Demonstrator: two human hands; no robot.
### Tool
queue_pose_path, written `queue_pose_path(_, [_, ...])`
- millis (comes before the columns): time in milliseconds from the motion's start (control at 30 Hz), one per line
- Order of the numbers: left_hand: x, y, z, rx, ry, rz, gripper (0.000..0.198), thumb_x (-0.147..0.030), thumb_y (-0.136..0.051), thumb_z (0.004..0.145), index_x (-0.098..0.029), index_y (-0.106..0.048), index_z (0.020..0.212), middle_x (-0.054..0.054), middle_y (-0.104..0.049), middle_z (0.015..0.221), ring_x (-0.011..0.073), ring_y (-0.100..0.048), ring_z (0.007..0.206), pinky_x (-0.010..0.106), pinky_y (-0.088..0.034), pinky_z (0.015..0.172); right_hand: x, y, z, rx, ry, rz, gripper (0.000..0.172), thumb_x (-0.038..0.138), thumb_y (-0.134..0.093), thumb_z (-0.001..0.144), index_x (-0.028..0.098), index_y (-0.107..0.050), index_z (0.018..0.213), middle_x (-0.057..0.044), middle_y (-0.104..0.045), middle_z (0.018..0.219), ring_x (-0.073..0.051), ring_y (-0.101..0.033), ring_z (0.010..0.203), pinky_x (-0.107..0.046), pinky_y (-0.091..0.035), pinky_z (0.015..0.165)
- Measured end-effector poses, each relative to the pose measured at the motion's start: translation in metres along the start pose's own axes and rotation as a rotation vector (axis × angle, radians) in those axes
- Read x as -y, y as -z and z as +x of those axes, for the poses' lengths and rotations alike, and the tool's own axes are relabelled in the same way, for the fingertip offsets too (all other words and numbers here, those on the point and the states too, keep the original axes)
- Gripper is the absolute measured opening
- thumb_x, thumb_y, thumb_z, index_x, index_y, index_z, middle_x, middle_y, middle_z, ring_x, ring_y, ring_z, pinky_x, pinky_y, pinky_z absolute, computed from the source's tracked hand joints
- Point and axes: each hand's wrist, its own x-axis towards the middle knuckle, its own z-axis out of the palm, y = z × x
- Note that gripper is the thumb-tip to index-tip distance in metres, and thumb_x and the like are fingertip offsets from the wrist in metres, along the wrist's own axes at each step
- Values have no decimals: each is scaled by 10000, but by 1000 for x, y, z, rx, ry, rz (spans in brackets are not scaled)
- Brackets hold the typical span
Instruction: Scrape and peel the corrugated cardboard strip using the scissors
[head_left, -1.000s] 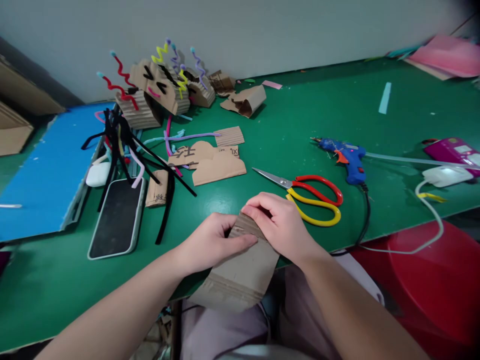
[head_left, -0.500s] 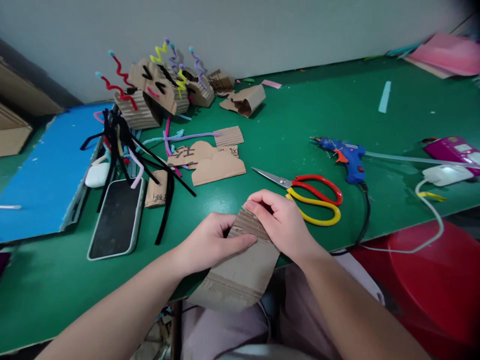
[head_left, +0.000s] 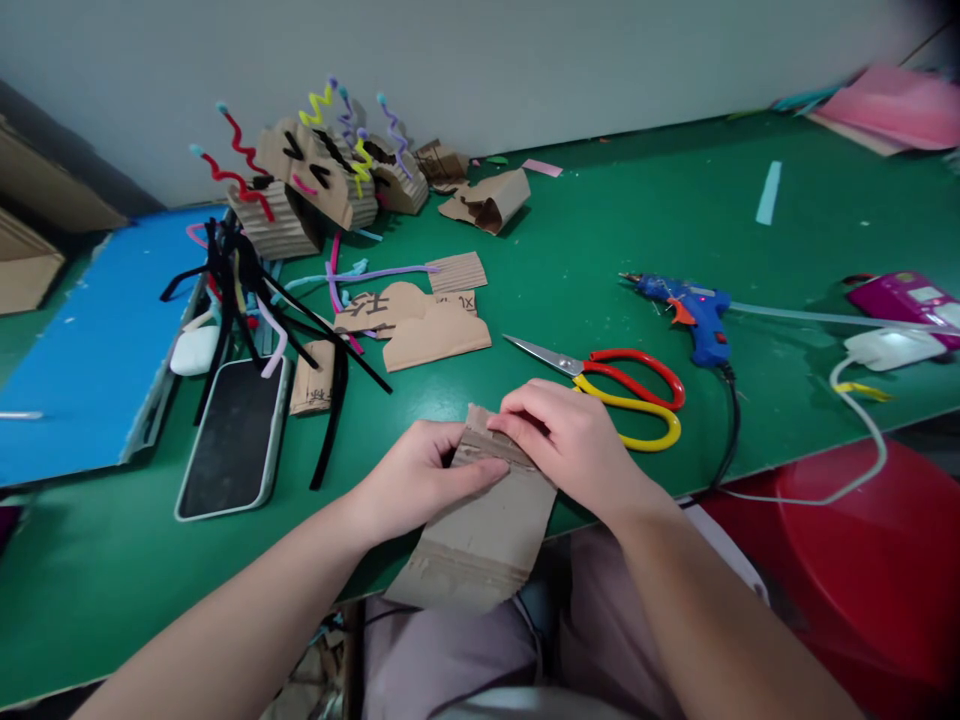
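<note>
Between my two hands is a creased strip of brown cardboard [head_left: 487, 530], its lower end hanging past the table edge over my lap. My left hand [head_left: 420, 480] grips its left side, thumb laid across the face and the other fingers hidden behind. With thumb and bent fingers, my right hand [head_left: 566, 440] pinches the upper right edge, where ribbed corrugation shows. Just beyond my right hand lie scissors [head_left: 600, 385] with one red and one yellow handle. A cloud-shaped cardboard piece [head_left: 437, 335] rests on the table past the strip's top.
A blue glue gun [head_left: 694, 310] lies at right, its cable running off the edge. At left are a phone [head_left: 234, 440], a white case [head_left: 196, 349] and black pipe cleaners [head_left: 225, 270]. Cardboard figures [head_left: 311, 175] stand by the wall. A red stool [head_left: 862, 560] is below right.
My right hand has slid slightly right and down along the strip's top edge, uncovering its upper corner. The strip's lower end has risen a little. Other things stay put.
</note>
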Motion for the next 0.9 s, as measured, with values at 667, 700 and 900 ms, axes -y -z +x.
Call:
queue_pose_path(667, [-1, 0, 2, -50, -10, 37, 278, -376, -647, 724, -116, -669, 818, 14, -638, 686, 119, -546, 583, 216, -448, 529, -2, -4, 2, -142, -182, 63, 179, 322, -540, 850, 203, -565, 720, 36, -579, 614, -86, -490, 555, -219, -354, 545])
queue_pose_path(700, [-1, 0, 1, -54, -14, 34, 269, -370, -648, 725, -117, -668, 813, 14, -639, 688, 117, -545, 586, 213, -447, 529, -2, -2, 2, -131, -175, 81, 185, 331, -526, 859, 202, -568, 733, 33, -587, 637, -87, -500, 576, -217, -358, 555])
queue_pose_path(900, [-1, 2, 1, -107, -33, -18, 239, -349, -661, 720, -122, -664, 793, 5, -649, 689, 109, -550, 593, 203, -449, 546, -2, 8, 1, -43, -196, 128, 251, 437, -510, 849, 203, -590, 802, 20, -578, 674, -98, -492, 590, -234, -357, 539])
